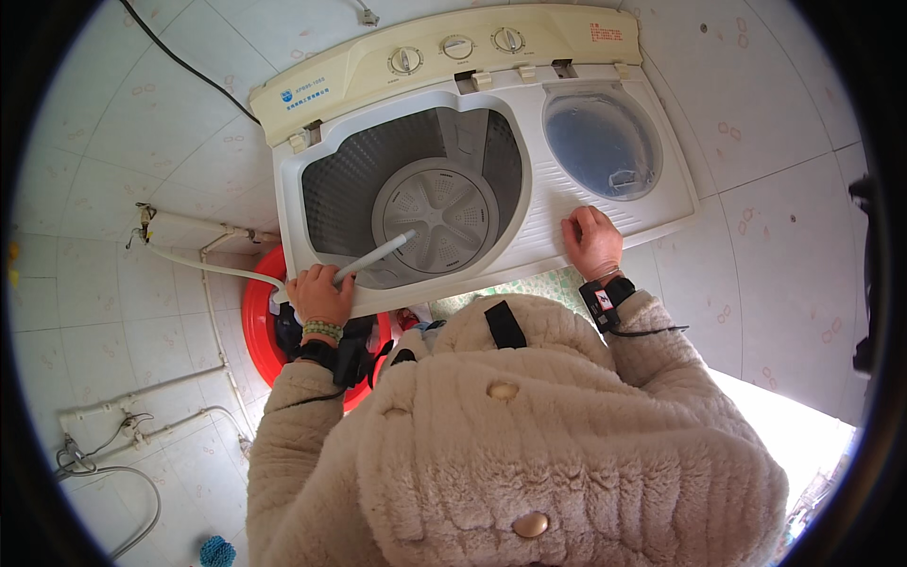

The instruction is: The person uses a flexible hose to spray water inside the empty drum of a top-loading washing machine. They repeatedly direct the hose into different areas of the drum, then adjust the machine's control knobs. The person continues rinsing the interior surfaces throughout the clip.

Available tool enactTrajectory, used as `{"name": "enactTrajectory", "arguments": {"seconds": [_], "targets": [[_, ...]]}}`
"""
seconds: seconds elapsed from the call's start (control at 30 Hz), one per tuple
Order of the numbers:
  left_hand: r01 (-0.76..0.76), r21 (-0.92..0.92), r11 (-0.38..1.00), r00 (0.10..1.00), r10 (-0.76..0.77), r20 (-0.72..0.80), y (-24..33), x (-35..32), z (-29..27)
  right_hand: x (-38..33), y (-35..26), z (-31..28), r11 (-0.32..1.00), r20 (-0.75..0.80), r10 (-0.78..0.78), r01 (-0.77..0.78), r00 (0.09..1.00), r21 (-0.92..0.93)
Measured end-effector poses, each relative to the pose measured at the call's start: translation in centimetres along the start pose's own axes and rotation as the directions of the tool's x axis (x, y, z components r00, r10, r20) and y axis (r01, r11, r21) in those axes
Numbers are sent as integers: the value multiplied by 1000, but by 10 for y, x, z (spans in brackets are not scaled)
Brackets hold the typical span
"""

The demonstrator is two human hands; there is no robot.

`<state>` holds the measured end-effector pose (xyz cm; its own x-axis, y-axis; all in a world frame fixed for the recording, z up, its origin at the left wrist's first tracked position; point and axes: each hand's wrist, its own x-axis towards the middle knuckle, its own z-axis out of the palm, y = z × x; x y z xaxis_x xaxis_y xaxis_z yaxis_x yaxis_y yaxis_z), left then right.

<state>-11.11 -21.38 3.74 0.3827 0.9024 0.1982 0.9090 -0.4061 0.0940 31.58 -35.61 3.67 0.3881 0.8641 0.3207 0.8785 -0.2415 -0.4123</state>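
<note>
Two bare hands are at the front edge of a twin-tub washing machine (543,227), the left hand (319,293) closed around a pale hose (378,255) at the left front corner, the right hand (593,244) curled on the ridged panel between the tubs; from here I can't tell whether its fingers hold anything. The hose's end pokes over the rim into the open wash tub (345,170), with plenty of free room around it above the round grey disc (436,213) at the bottom. Between the hands the front rim lies bare, while the person's thick beige coat (567,425) crowds close against it. To the right, a translucent lid (605,142) covers the round spin tub, and the tiled wall stands near that side. Below the left corner, a red basin (255,312) with dark cloth (288,333) in it takes up the floor, and pipes (184,223) run along the wall beside it. Three dials (457,46) sit on the cream back panel, which carries a blue emblem with blue lettering at its left end and a small block of red print (614,34) at its right.
</note>
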Motion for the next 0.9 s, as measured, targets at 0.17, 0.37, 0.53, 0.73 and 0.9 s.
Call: {"name": "enactTrajectory", "arguments": {"seconds": [0.17,0.37,0.53,0.73,0.9], "targets": [[9,-3,1000,1000,-9,-6,-1,0,2,0,0,0,1000,10,13,-13,1000,2],[13,4,1000,1000,-13,3,-2,-1,4,0,1,1,1000,6,9,-9,1000,9],[34,-19,999,999,-34,-7,-3,-1,5,-1,1,1,1000,-2,1,-1,1000,11],[43,-6,999,999,-42,12,-2,-1,4,0,1,1,1000,-3,-5,5,1000,7],[28,-8,1000,1000,-28,-13,-3,-2,4,0,1,1,1000,-7,-8,8,1000,3]]}}
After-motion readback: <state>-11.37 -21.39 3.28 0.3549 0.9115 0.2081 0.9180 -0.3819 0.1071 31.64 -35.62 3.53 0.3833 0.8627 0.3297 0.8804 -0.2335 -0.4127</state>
